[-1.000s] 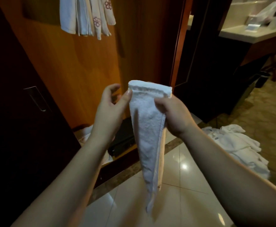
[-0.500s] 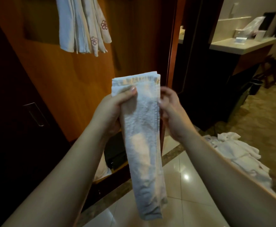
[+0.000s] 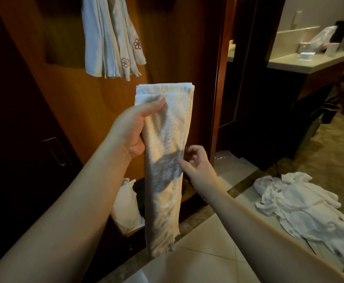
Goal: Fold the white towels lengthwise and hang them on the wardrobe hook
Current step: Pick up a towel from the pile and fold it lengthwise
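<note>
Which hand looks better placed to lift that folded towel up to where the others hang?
Probably the left hand: it grips the folded towel near its top, just below the hanging towels. The right hand only pinches its edge, lower down.

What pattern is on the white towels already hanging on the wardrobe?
Small pink embroidered flower outlines on the hanging white towels; head view.

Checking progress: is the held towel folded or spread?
Folded: the towel hangs as a narrow strip with layered edges on top, left hand gripping, right hand pinching its edge.
</note>
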